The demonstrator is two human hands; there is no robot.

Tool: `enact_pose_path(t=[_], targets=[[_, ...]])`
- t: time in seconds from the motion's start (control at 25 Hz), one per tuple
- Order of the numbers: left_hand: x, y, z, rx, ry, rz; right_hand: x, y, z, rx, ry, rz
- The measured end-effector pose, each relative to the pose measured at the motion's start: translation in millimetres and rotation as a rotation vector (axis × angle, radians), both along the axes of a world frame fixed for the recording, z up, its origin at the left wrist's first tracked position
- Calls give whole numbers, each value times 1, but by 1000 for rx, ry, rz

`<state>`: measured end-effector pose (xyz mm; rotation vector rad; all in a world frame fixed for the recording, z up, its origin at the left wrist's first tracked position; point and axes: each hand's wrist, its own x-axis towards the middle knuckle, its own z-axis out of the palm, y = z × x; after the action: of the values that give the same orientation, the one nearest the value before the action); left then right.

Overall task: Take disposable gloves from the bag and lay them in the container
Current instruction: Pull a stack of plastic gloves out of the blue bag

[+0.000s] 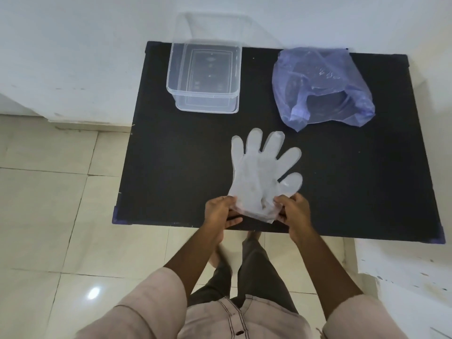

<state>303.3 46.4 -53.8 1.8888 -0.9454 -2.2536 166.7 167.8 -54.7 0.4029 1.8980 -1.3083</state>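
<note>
Plastic glove (259, 172) cuff pinched by 2 hands

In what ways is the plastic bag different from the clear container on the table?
The plastic bag is bluish and crumpled, while the container is colourless with a rigid box shape. The bag lies slumped at the table's far right; the container stands upright at the far left, open on top. The bag seems to hold something dark; the container looks empty. Both are see-through plastic, and neither hand touches them.
</note>
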Motion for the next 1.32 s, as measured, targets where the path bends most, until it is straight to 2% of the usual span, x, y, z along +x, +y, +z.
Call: enact_pose_path(t=[0.04,0.12,0.16,0.2,0.24,0.32,0.4,0.56,0.84,1.08,1.32], targets=[[2,-2,0,-17,-14,-9,1,-2,0,126,183,74],[6,-4,1,-18,-17,-13,9,-3,0,351,688,286],[8,-4,1,-13,-12,-3,15,-5,0,351,911,394],[10,-4,1,-9,-4,11,23,-8,0,278,1034,529],[12,-3,2,-11,4,18,29,-11,0,185,1075,696],[15,-2,2,-38,10,4,37,-16,-5,111,1057,1015],[17,-1,2,-80,-1,-26,38,-18,-10,142,1023,1159],[20,-1,2,-72,48,-30,41,-18,-12,156,979,1099],[19,-4,5,-67,144,-121,29,-27,-10,113,700,1140],[9,-6,9,-118,134,-220,31,-30,-6,117,642,1046],[11,-5,11,-162,76,-203,36,-38,0,187,675,821]])
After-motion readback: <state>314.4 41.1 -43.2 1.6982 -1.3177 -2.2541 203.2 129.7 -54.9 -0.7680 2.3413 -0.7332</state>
